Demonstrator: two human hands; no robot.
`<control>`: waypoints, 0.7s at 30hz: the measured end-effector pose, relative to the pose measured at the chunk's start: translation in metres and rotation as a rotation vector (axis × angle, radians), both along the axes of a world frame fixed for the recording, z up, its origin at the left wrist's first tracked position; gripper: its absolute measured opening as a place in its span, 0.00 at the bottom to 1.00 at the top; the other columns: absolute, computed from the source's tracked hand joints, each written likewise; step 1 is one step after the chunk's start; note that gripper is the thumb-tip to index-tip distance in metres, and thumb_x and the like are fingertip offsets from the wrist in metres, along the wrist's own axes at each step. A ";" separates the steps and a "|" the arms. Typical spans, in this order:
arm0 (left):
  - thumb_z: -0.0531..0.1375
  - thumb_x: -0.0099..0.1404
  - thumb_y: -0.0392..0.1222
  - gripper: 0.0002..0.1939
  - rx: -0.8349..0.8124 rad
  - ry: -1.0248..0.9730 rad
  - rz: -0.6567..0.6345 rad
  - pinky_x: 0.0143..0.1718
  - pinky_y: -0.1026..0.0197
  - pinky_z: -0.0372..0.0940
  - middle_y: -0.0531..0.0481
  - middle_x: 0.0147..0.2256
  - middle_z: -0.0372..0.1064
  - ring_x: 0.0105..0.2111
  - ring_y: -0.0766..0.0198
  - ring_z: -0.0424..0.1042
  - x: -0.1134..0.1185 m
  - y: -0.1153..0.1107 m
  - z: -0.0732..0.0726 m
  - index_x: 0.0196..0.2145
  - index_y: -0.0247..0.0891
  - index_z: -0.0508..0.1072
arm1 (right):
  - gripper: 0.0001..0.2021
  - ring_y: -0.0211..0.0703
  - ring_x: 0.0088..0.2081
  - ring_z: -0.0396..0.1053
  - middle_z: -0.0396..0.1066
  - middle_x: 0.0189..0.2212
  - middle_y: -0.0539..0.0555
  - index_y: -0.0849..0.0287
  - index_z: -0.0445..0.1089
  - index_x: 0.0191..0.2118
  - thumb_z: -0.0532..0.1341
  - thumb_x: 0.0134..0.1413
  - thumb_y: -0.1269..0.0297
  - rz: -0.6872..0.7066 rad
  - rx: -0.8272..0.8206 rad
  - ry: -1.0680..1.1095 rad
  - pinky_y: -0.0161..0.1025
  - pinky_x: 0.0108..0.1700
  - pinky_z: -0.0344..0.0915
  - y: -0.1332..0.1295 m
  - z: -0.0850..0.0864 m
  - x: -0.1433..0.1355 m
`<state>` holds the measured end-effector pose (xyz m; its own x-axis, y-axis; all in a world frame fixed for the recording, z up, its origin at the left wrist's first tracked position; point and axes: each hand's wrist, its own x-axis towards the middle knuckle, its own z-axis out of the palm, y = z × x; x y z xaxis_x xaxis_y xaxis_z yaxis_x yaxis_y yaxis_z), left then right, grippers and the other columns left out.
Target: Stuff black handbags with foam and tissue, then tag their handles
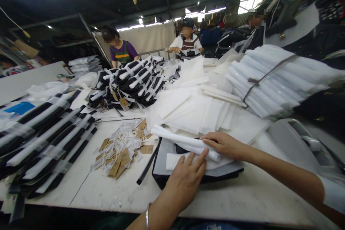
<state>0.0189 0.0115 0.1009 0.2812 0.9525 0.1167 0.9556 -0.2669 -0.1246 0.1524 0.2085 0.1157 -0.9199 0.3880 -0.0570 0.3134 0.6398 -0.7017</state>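
A dark, flat fabric piece with a grey inner face, probably a bag, lies on the table in front of me. Across it runs a rolled white foam sheet, with a flat white foam strip nearer to me. My left hand lies over the strip with its fingers stretched out, fingertips against the roll. At the roll's right end my right hand is closed round it, thumb side toward me. The underside of the right hand's grip is hidden.
Paper tags with strings are heaped left of the fabric piece. Foam-wrapped black bundles lie at far left, more behind. Loose white sheets spread ahead; a tied white stack stands right. Two people sit across the table.
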 end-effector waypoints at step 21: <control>0.49 0.64 0.26 0.26 -0.186 -0.244 0.080 0.57 0.51 0.64 0.46 0.67 0.56 0.61 0.54 0.62 0.000 0.011 0.007 0.58 0.37 0.63 | 0.22 0.48 0.37 0.69 0.76 0.33 0.52 0.59 0.77 0.38 0.56 0.58 0.45 -0.091 -0.284 -0.051 0.40 0.40 0.64 -0.003 -0.017 -0.004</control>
<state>0.0185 0.0229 0.1079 0.1895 0.9819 -0.0065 0.9702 -0.1862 0.1553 0.1481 0.2059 0.0991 -0.8753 0.4305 -0.2202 0.3998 0.3882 -0.8303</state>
